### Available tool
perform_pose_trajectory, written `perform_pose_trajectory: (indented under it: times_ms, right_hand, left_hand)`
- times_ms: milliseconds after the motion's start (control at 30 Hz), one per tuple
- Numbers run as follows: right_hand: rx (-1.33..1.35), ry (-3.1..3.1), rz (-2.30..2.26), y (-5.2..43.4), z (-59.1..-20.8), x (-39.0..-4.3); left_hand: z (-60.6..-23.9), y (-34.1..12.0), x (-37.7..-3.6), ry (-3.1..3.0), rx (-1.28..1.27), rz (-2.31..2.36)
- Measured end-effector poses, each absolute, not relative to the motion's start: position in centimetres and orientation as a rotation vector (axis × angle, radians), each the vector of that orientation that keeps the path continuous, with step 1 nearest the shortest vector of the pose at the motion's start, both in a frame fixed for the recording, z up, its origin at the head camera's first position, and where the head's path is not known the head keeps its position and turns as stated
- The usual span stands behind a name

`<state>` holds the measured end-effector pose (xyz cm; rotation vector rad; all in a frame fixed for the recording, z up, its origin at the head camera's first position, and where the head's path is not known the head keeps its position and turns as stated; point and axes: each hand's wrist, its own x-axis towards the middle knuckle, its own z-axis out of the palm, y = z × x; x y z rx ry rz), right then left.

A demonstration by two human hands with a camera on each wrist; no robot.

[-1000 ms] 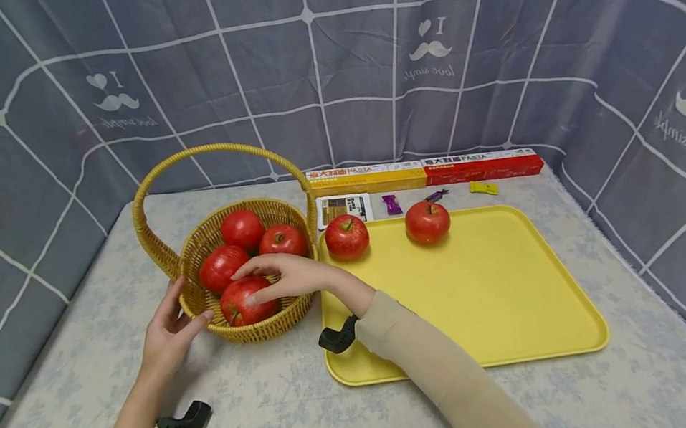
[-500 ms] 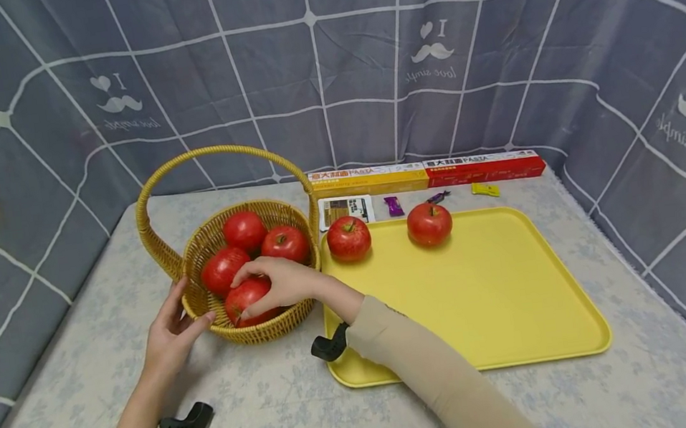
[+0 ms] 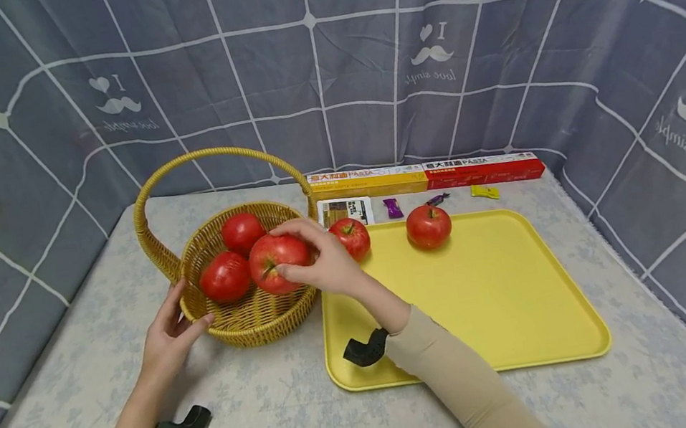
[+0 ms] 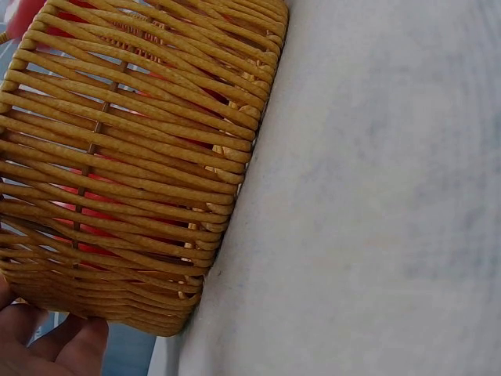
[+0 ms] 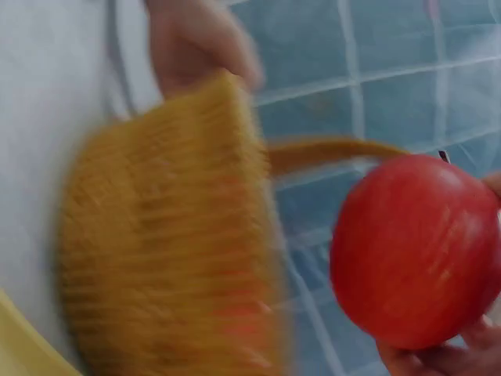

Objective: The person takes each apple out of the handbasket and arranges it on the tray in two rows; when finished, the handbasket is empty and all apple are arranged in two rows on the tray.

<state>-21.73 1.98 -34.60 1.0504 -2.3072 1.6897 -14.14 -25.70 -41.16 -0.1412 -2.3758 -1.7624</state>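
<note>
- The right hand (image 3: 323, 263) has its fingers and thumb curled round a red apple (image 3: 279, 263) and holds it above the right side of the wicker basket (image 3: 253, 320), clear of the two apples left inside; the right wrist view shows the same apple (image 5: 415, 249) cupped from below, with the basket blurred behind it.
- The left hand (image 3: 170, 334) rests against the basket's near-left wall with fingers fairly straight, thumb at the rim; the left wrist view shows only fingertips (image 4: 74, 348) at the weave, so how firmly it presses cannot be told.
- The basket stands toward the table's left side, just beside the left edge of the yellow tray (image 3: 522, 291). The tray carries two apples along its far edge, one at the far-left corner (image 3: 351, 237) and one a little to its right (image 3: 428, 226).
- To do the carry well, the person would likely keep the apple high enough to clear the basket's rim and pass in front of the handle (image 3: 212, 160), which arches over the far half.
- The grip looks secure; a round, smooth fruit rolls, so it would be best set down gently on bare tray, apart from the two already there.
- The bracing hand seems worth keeping in place, as a light basket may slide.
</note>
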Motion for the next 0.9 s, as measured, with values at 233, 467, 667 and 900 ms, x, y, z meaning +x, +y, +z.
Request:
perform_pose_trajectory:
  times_ms: [233,467,667,900]
  right_hand:
    - [0.901,-2.017,1.924,8.6,-30.6,-22.2]
    - [0.671,-1.826,1.984,14.8,-29.7,-23.1]
    - [0.313,-1.799,1.947,18.9,-30.8,-24.4]
    - [-0.216,-1.695,2.021,22.2,-33.3,-26.1]
  left_hand:
    - [-41.1,-25.8,-14.1,-2.333,-0.180,-1.804]
    - [-41.2,-25.8,-14.2,-2.340,-0.162,-1.784]
    - [-41.3,-25.7,-14.1,-2.332,-0.161,-1.807]
    - [-41.3,-25.6,-14.1,-2.333,-0.160,-1.813]
